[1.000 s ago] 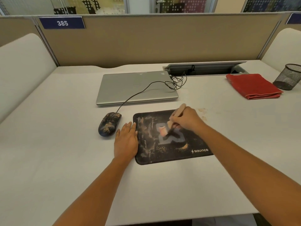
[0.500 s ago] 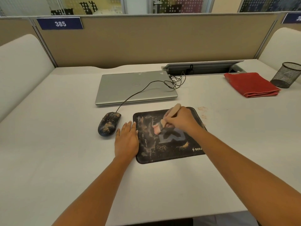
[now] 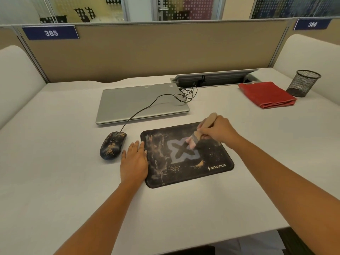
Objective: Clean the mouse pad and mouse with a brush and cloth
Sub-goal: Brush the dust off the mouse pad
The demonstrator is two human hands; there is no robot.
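Brushing a dusty mouse pad at a cubicle desk.

On the white desk [image 3: 55, 181] a closed silver laptop [image 3: 141, 103] lies behind the black mouse pad [image 3: 211, 155], which is streaked with pale dust and orange crumbs. A folded red cloth [image 3: 266, 95] sits well apart at far right, beside a mesh pen cup [image 3: 302, 82]. The left hand [image 3: 134, 162] lies flat, fingers together, on the pad's left edge; the crumb-speckled wired mouse [image 3: 112, 147] rests just beside it. The right hand [image 3: 219, 130] grips a wooden-handled brush [image 3: 197, 134], bristles touching the pad's X logo.
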